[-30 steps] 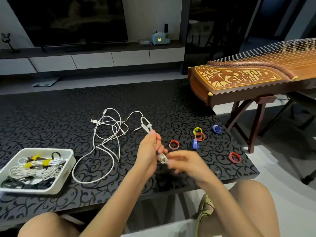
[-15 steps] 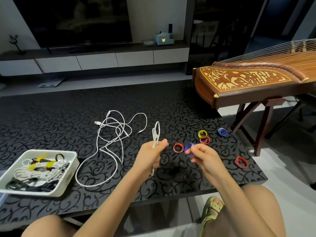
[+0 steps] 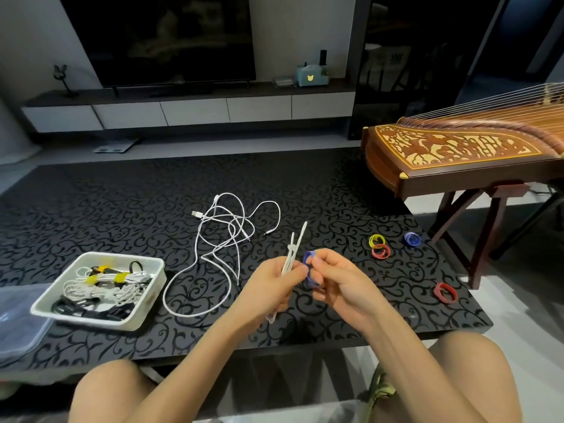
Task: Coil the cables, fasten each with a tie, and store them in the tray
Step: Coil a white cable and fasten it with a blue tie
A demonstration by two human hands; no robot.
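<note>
My left hand (image 3: 271, 285) grips a folded white cable bundle (image 3: 293, 250) that sticks up above my fingers. My right hand (image 3: 338, 279) pinches a blue tie (image 3: 309, 270) right beside the bundle. A loose tangle of white cables (image 3: 225, 233) lies on the black patterned table (image 3: 122, 209) behind my hands. The white tray (image 3: 146, 303) at the left holds several tied cables, white ones with yellow ties and black ones. More ties lie on the right: a yellow one (image 3: 377, 239), a red one (image 3: 381, 251), a blue one (image 3: 412, 239) and another red one (image 3: 445, 292).
A clear plastic lid (image 3: 18, 319) lies at the table's left edge beside the tray. A wooden zither (image 3: 457, 154) on a stand is just beyond the table's right side. A TV console (image 3: 195, 111) runs along the back wall. My knees are below the front edge.
My right hand picked up the blue tie from the table and brought it to the cable bundle. My left hand has kept hold of the bundle, now raised upright.
</note>
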